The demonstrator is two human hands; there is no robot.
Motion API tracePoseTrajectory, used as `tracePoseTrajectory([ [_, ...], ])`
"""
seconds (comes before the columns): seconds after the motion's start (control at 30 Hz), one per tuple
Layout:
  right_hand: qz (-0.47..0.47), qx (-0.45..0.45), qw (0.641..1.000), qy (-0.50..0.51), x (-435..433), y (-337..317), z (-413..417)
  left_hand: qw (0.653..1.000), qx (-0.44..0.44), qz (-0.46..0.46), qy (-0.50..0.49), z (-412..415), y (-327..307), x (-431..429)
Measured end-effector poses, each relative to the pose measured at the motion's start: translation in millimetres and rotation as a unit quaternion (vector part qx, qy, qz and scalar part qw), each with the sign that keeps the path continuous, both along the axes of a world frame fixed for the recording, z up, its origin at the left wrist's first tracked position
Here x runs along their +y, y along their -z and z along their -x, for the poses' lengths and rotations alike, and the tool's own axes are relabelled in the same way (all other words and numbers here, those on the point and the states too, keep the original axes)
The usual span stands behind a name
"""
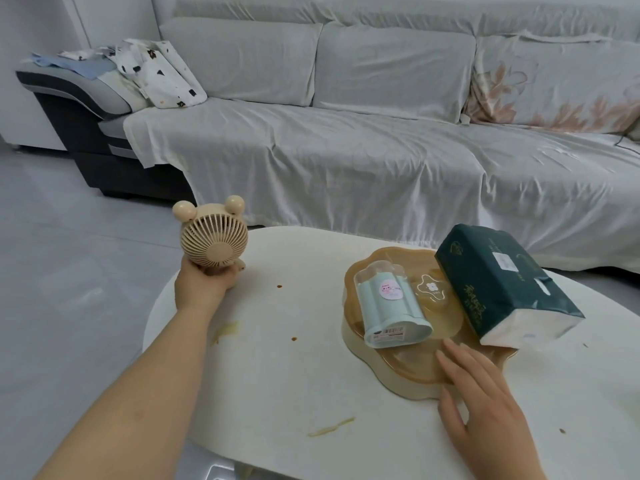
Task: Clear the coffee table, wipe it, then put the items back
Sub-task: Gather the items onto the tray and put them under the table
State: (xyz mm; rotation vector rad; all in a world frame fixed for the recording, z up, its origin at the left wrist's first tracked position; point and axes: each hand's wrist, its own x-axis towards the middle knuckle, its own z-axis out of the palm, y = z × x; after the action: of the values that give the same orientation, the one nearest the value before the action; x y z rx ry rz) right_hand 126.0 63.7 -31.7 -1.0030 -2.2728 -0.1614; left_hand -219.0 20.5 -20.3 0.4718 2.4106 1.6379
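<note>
Fan (214,239) in left hand (204,284), tray (408,372) under right hand (481,396).

Smooth matt white oval table top (298,382), stained; glossy translucent amber plastic tray (408,370); matt beige ribbed plastic fan (214,239); shiny dark green film tissue pack (502,282); wrinkled pale cloth sofa cover (346,161).

The counter (284,368) is white with brown and yellowish stains, the fan (215,239) at left is beige, the tray (408,372) translucent amber, the container (391,308) pale mint with a pink sticker, the tissue pack (498,282) dark green, and the far sofa cover (346,161) off-white.
</note>
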Motion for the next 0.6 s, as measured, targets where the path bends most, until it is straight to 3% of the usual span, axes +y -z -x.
tracePoseTrajectory([
  [0.17, 0.03, -0.013, 0.999, -0.002, -2.5, -5.6, -6.9, 0.998, -0.036, -0.048, 0.024, -30.3, -19.2, -18.6],
  [0.27, 0.135, -0.045, 0.99, -0.005, -7.1, -14.7, -11.3, 0.989, -0.091, -0.085, 0.083, -58.1, -47.4, -26.3],
  [0.37, 0.094, -0.034, 0.994, -0.031, -9.1, -14.8, -24.9, 0.967, -0.153, -0.112, 0.168, -97.9, -76.7, -26.6],
  [0.47, 0.05, 0.111, 0.992, -0.037, -15.8, -29.6, -42.1, 0.947, -0.186, -0.114, 0.234, -144.0, -97.5, -13.5],
  [0.6, 0.037, 0.323, 0.944, 0.048, 4.0, -62.8, -72.0, 0.944, -0.183, -0.053, 0.269, -196.2, -110.6, 11.2],
])
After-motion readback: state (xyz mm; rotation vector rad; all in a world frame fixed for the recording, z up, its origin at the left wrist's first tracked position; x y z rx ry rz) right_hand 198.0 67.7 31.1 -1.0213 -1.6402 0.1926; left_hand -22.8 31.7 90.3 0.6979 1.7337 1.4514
